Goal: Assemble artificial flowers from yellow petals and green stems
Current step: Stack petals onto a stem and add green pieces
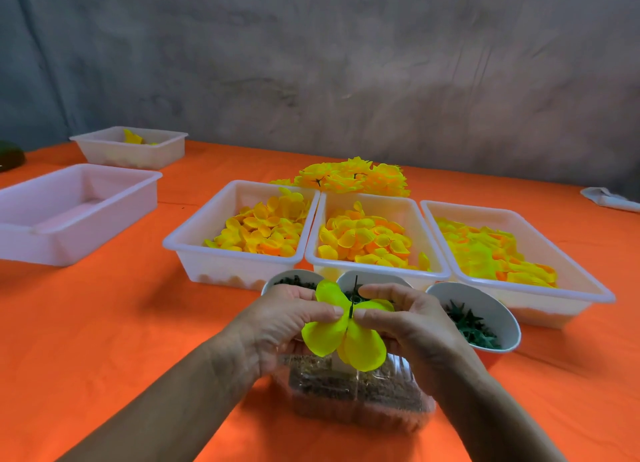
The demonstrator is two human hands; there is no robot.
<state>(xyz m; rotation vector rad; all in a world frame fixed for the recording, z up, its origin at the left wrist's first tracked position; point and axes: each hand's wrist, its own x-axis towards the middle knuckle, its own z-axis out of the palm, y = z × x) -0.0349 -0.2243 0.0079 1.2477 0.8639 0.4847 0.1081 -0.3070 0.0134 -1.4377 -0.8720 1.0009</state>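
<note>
While both hands pinch one flower over the clear box (pixel 360 396) | left hand (pixel 284 326) and right hand (pixel 412 319) grip yellow petals (pixel 346 337) around green stem (pixel 354 297) | best slid down squarely, gently.

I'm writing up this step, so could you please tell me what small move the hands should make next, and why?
Probably slide the yellow petal piece further down the green stem. The left hand and right hand pinch it at its centre, where the stem passes through, and much of the stem shows above it.
</note>
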